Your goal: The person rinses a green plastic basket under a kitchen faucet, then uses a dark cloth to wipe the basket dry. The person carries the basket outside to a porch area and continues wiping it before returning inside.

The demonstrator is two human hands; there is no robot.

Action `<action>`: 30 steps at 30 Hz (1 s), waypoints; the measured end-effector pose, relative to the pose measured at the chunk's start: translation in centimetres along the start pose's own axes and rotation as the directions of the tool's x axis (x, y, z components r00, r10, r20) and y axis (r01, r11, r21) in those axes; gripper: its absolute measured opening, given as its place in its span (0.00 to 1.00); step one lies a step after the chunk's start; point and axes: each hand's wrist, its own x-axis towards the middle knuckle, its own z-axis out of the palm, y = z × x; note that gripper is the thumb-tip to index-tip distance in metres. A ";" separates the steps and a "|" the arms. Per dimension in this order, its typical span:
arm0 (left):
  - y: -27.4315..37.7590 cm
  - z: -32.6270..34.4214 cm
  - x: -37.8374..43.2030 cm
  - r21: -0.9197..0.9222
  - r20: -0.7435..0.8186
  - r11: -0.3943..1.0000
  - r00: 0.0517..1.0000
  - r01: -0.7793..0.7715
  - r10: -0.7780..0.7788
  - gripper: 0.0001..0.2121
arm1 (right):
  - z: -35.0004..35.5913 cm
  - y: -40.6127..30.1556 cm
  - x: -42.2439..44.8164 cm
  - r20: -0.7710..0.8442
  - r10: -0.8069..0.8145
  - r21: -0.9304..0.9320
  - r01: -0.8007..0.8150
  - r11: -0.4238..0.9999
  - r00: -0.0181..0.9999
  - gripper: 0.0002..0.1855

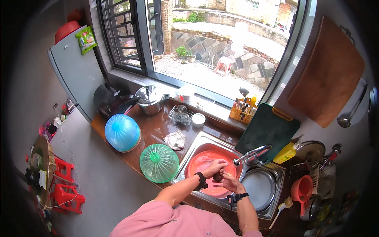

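Both my hands meet over a red plastic basin (198, 161) that sits in the left bowl of a steel double sink (204, 136). My left hand (216, 167) comes from the left and my right hand (231, 181) from the right. Between their fingers is a small dark brown object (217, 177); its kind cannot be made out. The basin seems to hold water. The chrome faucet (251, 154) stands just right of the hands. A dark band with a small box is on each wrist.
Left of the sink stand a green plastic basket (159, 167), a blue food cover (122, 131), a cloth (175, 139) and a pressure cooker (150, 99). A large pan (257, 188) fills the right bowl. A green cutting board (266, 130) leans behind the faucet, beside a yellow bottle (284, 153).
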 end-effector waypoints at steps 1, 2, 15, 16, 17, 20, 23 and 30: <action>0.7 0.3 -0.1 -0.013 0.052 1.000 0.999 -0.005 0.005 0.08 | 0.6 0.1 0.2 0.052 -0.020 0.032 0.019 0.999 0.998 0.33; 1.3 0.6 -0.3 0.019 0.109 1.000 0.994 -0.016 0.014 0.09 | 1.2 0.4 0.5 0.103 -0.041 0.065 0.034 0.997 0.994 0.33; 0.9 1.7 1.8 0.327 -0.112 0.945 0.993 0.014 0.024 0.11 | -0.7 4.3 6.8 -0.508 -0.551 -0.843 -0.251 0.476 0.662 0.26; -0.9 0.7 1.9 0.520 -0.195 0.841 0.939 -0.148 0.285 0.11 | 0.4 5.0 7.2 -0.454 -0.626 -0.885 -0.241 0.398 0.634 0.26; -2.4 0.3 2.2 0.699 -0.205 0.668 0.823 -0.256 0.530 0.11 | 1.5 5.7 7.1 -0.400 -0.698 -0.916 -0.242 0.319 0.594 0.25; -3.8 0.6 2.8 0.624 -0.426 0.780 0.818 -0.043 0.387 0.12 | 1.2 6.2 6.6 -0.311 -0.781 -0.939 -0.302 0.165 0.542 0.26; -5.3 -1.3 3.4 0.542 -0.597 0.837 0.738 0.080 0.316 0.12 | 2.3 6.2 7.0 -0.221 -0.779 -0.940 -0.342 0.009 0.587 0.24; -6.0 0.6 3.1 0.290 -0.806 0.926 0.583 0.243 0.099 0.12 | -0.5 6.4 6.2 -0.173 -0.723 -0.899 -0.408 -0.162 0.669 0.19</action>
